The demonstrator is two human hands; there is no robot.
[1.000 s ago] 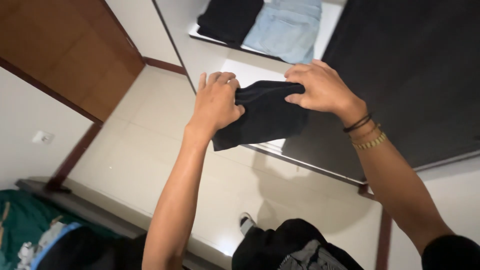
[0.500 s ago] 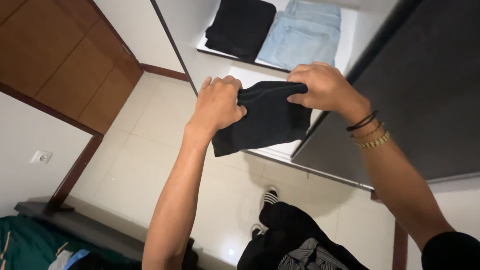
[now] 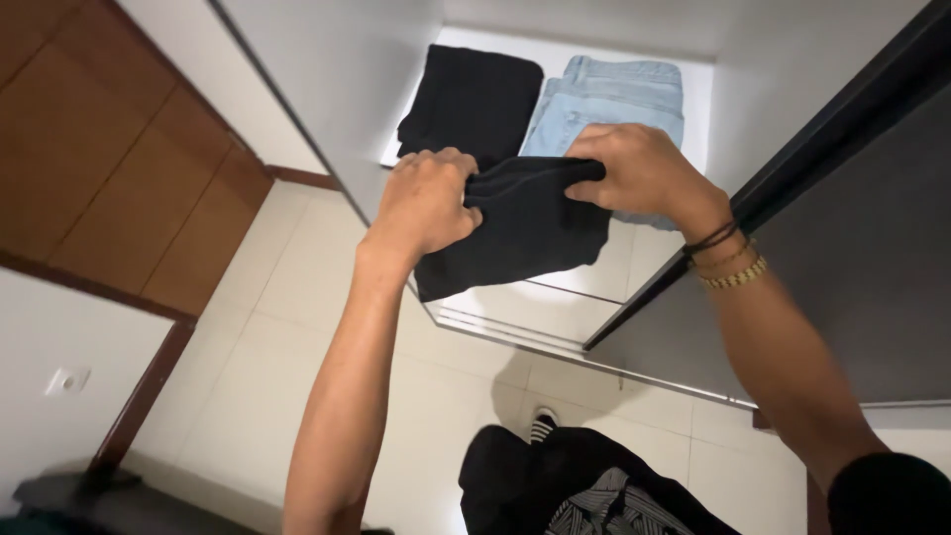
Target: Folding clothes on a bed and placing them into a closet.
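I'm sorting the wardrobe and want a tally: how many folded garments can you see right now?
3. A folded black garment held between the left hand and right hand; a black folded piece and light blue jeans side by side on the white shelf. Others may be hidden.

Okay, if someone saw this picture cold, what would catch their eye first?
First, the folded black garment at the centre, gripped along its top edge by the left hand and the right hand. Behind it, on a white wardrobe shelf, lie a folded black cloth and light blue jeans side by side.
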